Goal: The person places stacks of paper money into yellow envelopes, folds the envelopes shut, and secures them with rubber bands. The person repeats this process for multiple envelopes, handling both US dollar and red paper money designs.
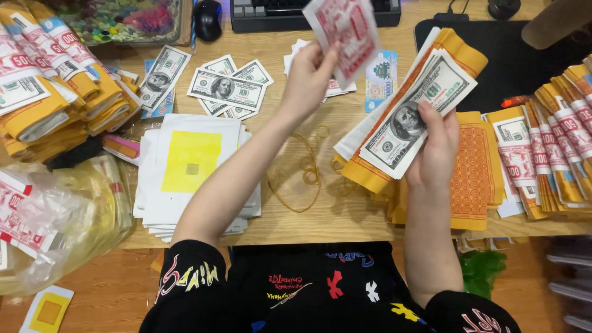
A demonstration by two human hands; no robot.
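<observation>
My left hand (310,75) is raised over the wooden table (320,216) and pinches a red-and-white printed paper note (345,32). My right hand (435,148) grips a tilted bundle of papers (404,117): a grey-green banknote-style sheet on top, white sheets and yellow-orange paper beneath. The thumb presses on the top note. Loose rubber bands (305,172) lie on the table between my arms.
A stack of white sheets with a yellow square (191,163) lies at left. Loose banknote-style papers (227,89) are behind it. Banded yellow bundles (43,80) pile at far left and more bundles (555,142) at right. A keyboard (271,13) and mouse (208,18) sit at the back.
</observation>
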